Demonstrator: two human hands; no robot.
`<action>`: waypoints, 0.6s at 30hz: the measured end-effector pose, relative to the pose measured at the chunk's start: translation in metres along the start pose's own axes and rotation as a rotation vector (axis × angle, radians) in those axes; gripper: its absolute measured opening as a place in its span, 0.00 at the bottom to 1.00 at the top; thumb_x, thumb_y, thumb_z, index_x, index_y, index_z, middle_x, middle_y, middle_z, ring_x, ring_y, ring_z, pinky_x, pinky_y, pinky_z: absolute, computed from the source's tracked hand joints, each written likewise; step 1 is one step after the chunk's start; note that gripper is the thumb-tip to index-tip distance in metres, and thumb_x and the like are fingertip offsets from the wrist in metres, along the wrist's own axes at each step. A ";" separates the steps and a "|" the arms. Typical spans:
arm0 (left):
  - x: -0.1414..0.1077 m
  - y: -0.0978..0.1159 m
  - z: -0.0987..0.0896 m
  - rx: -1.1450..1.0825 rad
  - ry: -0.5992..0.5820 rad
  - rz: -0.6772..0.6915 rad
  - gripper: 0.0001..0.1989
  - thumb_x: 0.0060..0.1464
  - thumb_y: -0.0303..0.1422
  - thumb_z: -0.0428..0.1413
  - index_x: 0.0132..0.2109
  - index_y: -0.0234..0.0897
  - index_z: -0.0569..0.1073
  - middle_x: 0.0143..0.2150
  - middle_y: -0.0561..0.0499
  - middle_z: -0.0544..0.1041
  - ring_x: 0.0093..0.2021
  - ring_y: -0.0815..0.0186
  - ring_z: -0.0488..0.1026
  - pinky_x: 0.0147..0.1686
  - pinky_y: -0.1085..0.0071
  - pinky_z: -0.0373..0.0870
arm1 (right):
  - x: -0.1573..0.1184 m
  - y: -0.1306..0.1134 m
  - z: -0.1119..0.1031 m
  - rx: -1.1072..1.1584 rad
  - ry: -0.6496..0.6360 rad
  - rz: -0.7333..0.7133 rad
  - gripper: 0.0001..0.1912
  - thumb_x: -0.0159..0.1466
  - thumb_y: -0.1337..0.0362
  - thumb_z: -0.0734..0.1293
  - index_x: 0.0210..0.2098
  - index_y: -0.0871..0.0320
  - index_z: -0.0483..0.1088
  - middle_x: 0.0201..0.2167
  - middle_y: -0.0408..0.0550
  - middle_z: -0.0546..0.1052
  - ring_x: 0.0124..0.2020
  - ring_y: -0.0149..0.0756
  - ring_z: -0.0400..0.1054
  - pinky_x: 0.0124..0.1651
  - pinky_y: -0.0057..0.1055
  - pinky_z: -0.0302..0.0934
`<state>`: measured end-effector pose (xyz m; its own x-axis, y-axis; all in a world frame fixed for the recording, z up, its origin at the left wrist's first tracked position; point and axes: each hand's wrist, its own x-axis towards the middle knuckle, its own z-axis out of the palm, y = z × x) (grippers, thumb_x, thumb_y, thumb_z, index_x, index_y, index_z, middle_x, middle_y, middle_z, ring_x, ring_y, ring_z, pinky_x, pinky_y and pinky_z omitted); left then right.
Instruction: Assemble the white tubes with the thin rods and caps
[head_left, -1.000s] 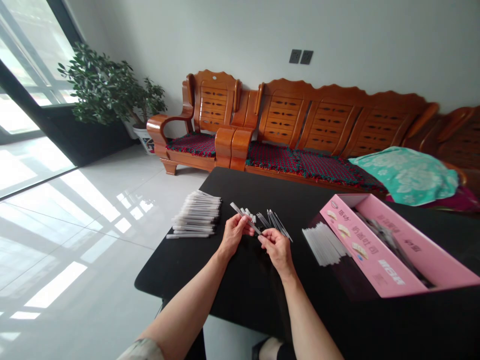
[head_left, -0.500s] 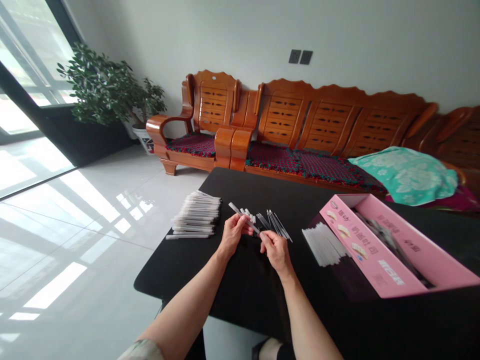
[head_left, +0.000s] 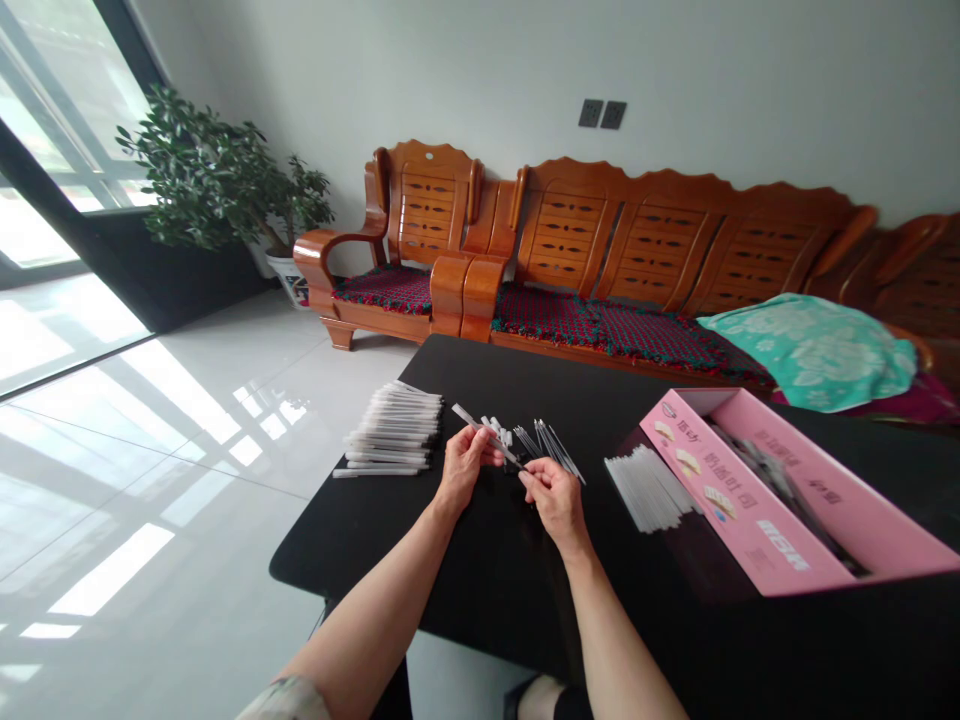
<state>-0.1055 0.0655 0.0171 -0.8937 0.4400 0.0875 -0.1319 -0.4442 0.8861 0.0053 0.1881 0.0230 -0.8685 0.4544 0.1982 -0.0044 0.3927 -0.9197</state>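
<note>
My left hand point(head_left: 466, 462) pinches a translucent white pen tube point(head_left: 463, 413), which slants down to the right. My right hand point(head_left: 553, 490) has its thumb and finger closed at the lower right end of that tube, on a thin dark piece there, perhaps a refill. Just behind my hands lie several small white caps point(head_left: 495, 428) and several dark thin refills point(head_left: 555, 450). A stack of white pens point(head_left: 394, 430) is to the left. On the right, a bundle of clear tubes point(head_left: 649, 487) rests beside a pink box point(head_left: 742, 500).
Everything sits on a black table point(head_left: 480, 580). Dark and grey items lie inside the pink box. Behind stands a wooden sofa point(head_left: 570, 230) with a turquoise cloth point(head_left: 817, 350). A potted plant point(head_left: 217, 180) is at the left, near a glass door.
The tube in my left hand has shifted slightly up and left. A thin dark piece now shows between the tube and my right fingertips.
</note>
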 end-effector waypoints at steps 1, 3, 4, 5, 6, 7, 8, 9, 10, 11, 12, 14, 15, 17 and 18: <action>0.001 0.000 -0.001 -0.009 0.022 0.007 0.21 0.52 0.48 0.60 0.38 0.31 0.73 0.26 0.49 0.76 0.23 0.69 0.74 0.26 0.74 0.73 | 0.000 0.002 -0.001 -0.015 0.024 0.005 0.13 0.60 0.53 0.67 0.32 0.58 0.70 0.17 0.40 0.70 0.19 0.30 0.65 0.24 0.24 0.58; 0.002 0.000 -0.003 -0.021 0.065 0.013 0.21 0.52 0.48 0.60 0.39 0.31 0.73 0.26 0.50 0.76 0.23 0.69 0.73 0.26 0.73 0.72 | 0.001 0.008 -0.004 -0.080 0.100 0.005 0.14 0.60 0.53 0.66 0.33 0.58 0.71 0.18 0.41 0.71 0.19 0.31 0.65 0.24 0.25 0.59; 0.003 0.000 -0.004 -0.022 0.086 0.015 0.22 0.52 0.49 0.60 0.39 0.32 0.73 0.25 0.50 0.76 0.23 0.69 0.73 0.26 0.73 0.72 | 0.002 0.012 -0.006 -0.130 0.150 0.003 0.14 0.60 0.52 0.66 0.33 0.58 0.72 0.18 0.42 0.72 0.19 0.31 0.65 0.25 0.25 0.59; 0.003 0.000 -0.004 -0.021 0.105 0.017 0.22 0.51 0.49 0.60 0.39 0.32 0.73 0.25 0.50 0.76 0.23 0.69 0.73 0.26 0.73 0.72 | 0.002 0.016 -0.008 -0.189 0.199 -0.003 0.15 0.60 0.52 0.65 0.33 0.58 0.72 0.19 0.43 0.73 0.20 0.32 0.66 0.25 0.26 0.59; 0.004 -0.001 -0.005 -0.018 0.117 0.020 0.22 0.51 0.49 0.60 0.39 0.32 0.73 0.25 0.50 0.76 0.23 0.68 0.74 0.26 0.73 0.72 | 0.003 0.019 -0.009 -0.255 0.245 -0.010 0.15 0.60 0.52 0.65 0.34 0.58 0.73 0.20 0.45 0.74 0.21 0.33 0.67 0.27 0.27 0.59; 0.004 -0.001 -0.006 -0.016 0.123 0.023 0.22 0.51 0.49 0.60 0.39 0.32 0.73 0.24 0.50 0.76 0.23 0.68 0.74 0.26 0.73 0.72 | 0.003 0.022 -0.010 -0.326 0.281 -0.020 0.16 0.61 0.52 0.64 0.34 0.58 0.74 0.22 0.46 0.76 0.23 0.34 0.69 0.28 0.27 0.59; 0.004 -0.001 -0.006 -0.015 0.125 0.025 0.22 0.51 0.49 0.60 0.39 0.32 0.73 0.24 0.51 0.76 0.23 0.68 0.74 0.26 0.73 0.72 | 0.003 0.023 -0.010 -0.401 0.307 -0.026 0.15 0.61 0.52 0.64 0.34 0.57 0.74 0.24 0.48 0.77 0.24 0.36 0.70 0.28 0.28 0.59; 0.004 -0.001 -0.006 -0.017 0.125 0.025 0.21 0.51 0.49 0.60 0.38 0.32 0.73 0.24 0.51 0.76 0.23 0.68 0.74 0.26 0.73 0.72 | 0.003 0.024 -0.010 -0.475 0.322 -0.027 0.15 0.61 0.52 0.64 0.34 0.57 0.75 0.25 0.49 0.78 0.25 0.36 0.70 0.29 0.28 0.58; 0.004 -0.001 -0.006 -0.020 0.124 0.023 0.21 0.51 0.49 0.60 0.38 0.32 0.73 0.24 0.51 0.76 0.23 0.68 0.74 0.26 0.73 0.72 | 0.004 0.023 -0.009 -0.547 0.328 -0.023 0.14 0.62 0.53 0.63 0.33 0.56 0.75 0.25 0.49 0.78 0.25 0.37 0.70 0.28 0.28 0.56; 0.004 -0.001 -0.005 -0.024 0.122 0.021 0.21 0.51 0.49 0.60 0.38 0.32 0.73 0.24 0.51 0.76 0.23 0.68 0.74 0.26 0.73 0.72 | 0.004 0.022 -0.008 -0.613 0.323 -0.017 0.13 0.62 0.54 0.63 0.33 0.55 0.76 0.25 0.48 0.78 0.25 0.36 0.70 0.28 0.28 0.55; 0.004 -0.001 -0.005 -0.029 0.121 0.019 0.21 0.51 0.48 0.60 0.38 0.32 0.73 0.24 0.51 0.76 0.23 0.68 0.74 0.26 0.73 0.72 | 0.004 0.021 -0.006 -0.668 0.308 -0.013 0.13 0.63 0.55 0.63 0.34 0.54 0.76 0.25 0.48 0.78 0.25 0.36 0.70 0.27 0.28 0.54; 0.004 0.000 -0.004 -0.034 0.119 0.018 0.21 0.50 0.48 0.61 0.38 0.32 0.73 0.24 0.51 0.76 0.22 0.69 0.73 0.25 0.73 0.71 | 0.005 0.020 -0.002 -0.741 0.274 -0.017 0.12 0.64 0.57 0.63 0.34 0.52 0.77 0.25 0.47 0.78 0.24 0.36 0.69 0.27 0.28 0.52; 0.004 0.000 -0.004 -0.034 0.119 0.016 0.21 0.50 0.48 0.61 0.38 0.32 0.73 0.24 0.51 0.76 0.22 0.69 0.73 0.25 0.73 0.71 | 0.005 0.019 -0.001 -0.763 0.261 -0.027 0.12 0.64 0.57 0.63 0.35 0.52 0.77 0.25 0.48 0.78 0.24 0.36 0.70 0.27 0.28 0.52; 0.003 0.000 -0.004 -0.030 0.118 0.009 0.22 0.50 0.49 0.61 0.38 0.32 0.73 0.24 0.51 0.76 0.22 0.69 0.73 0.25 0.73 0.71 | 0.006 0.019 0.001 -0.786 0.250 -0.049 0.12 0.64 0.57 0.62 0.36 0.52 0.77 0.26 0.48 0.79 0.25 0.36 0.70 0.28 0.28 0.53; 0.003 0.001 -0.003 -0.027 0.119 0.005 0.22 0.49 0.49 0.61 0.38 0.32 0.73 0.24 0.51 0.76 0.22 0.69 0.73 0.25 0.73 0.72 | 0.006 0.019 0.002 -0.785 0.255 -0.057 0.13 0.64 0.57 0.62 0.38 0.52 0.77 0.26 0.49 0.79 0.25 0.36 0.70 0.29 0.29 0.54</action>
<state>-0.1099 0.0641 0.0163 -0.9387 0.3429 0.0361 -0.1374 -0.4681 0.8729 -0.0006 0.1969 0.0059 -0.7380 0.5472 0.3948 0.3844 0.8218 -0.4205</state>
